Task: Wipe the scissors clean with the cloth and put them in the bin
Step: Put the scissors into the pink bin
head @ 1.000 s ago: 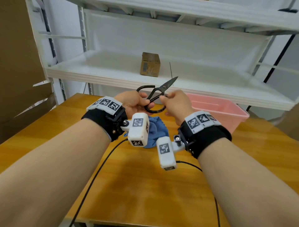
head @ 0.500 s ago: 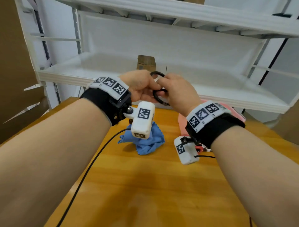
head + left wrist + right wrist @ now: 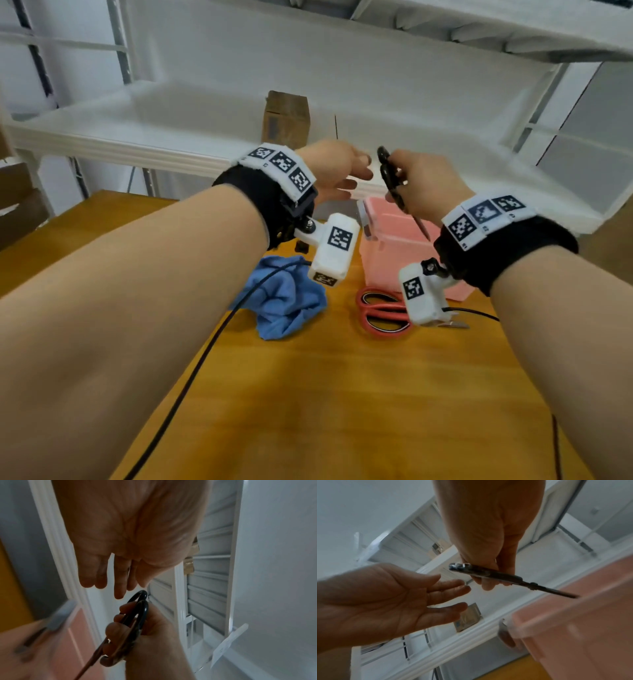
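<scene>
Scissors (image 3: 394,181), black, sit clenched by their loops in the right hand (image 3: 428,188), centre right of the head view, tip angled down toward the pink bin (image 3: 387,246) below. Just beside them the left hand (image 3: 335,168) hangs released, fingers straight, holding nothing. To finish well, the person should lower the tip inside the rim before letting go. The cloth (image 3: 284,301) lies lower centre.

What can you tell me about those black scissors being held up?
The black scissors look like dark metal, with two big loop handles and short, slim blades that are shut. The right hand grips the loops, blades slanting down toward the pink bin. The open left hand is close by, not touching.
</scene>
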The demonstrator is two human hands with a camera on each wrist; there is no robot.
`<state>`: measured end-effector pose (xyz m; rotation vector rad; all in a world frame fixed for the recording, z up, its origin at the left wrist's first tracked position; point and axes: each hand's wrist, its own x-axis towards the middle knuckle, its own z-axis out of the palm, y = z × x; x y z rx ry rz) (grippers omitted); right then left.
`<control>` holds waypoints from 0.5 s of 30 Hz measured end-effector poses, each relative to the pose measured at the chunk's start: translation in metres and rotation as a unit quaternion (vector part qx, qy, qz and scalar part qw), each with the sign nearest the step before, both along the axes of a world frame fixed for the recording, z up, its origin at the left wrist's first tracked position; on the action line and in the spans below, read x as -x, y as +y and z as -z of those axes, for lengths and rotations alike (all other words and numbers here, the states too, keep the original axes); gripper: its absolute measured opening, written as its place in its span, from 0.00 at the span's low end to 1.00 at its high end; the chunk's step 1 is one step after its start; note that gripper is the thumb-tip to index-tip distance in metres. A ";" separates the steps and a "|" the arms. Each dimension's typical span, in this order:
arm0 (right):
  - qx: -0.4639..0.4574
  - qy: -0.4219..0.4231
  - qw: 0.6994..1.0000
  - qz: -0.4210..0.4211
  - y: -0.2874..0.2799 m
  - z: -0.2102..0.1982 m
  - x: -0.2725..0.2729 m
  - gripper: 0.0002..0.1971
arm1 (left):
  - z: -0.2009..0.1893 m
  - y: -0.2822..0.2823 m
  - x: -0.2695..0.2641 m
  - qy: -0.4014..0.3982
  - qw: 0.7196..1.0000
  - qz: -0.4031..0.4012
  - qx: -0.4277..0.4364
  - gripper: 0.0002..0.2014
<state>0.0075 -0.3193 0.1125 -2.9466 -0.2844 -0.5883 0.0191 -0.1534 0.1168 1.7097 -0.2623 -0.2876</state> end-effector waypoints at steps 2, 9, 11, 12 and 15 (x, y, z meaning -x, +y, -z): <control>0.014 0.033 0.999 0.022 -0.005 0.013 -0.010 0.11 | 0.012 -0.006 -0.008 -0.022 0.998 0.005 -0.066 0.17; 0.079 0.107 0.987 0.088 -0.017 0.040 -0.028 0.11 | 0.029 -0.013 -0.019 -0.085 0.975 0.043 -0.199 0.23; 0.096 0.152 0.977 0.114 -0.022 0.045 -0.032 0.12 | 0.033 -0.014 -0.021 -0.086 0.970 0.055 -0.222 0.21; 0.096 0.169 0.973 0.124 -0.023 0.047 -0.034 0.13 | 0.036 -0.015 -0.022 -0.076 0.972 0.055 -0.216 0.19; 0.077 0.206 0.965 0.145 -0.025 0.048 -0.041 0.13 | 0.040 -0.018 -0.023 -0.052 0.982 0.038 -0.179 0.17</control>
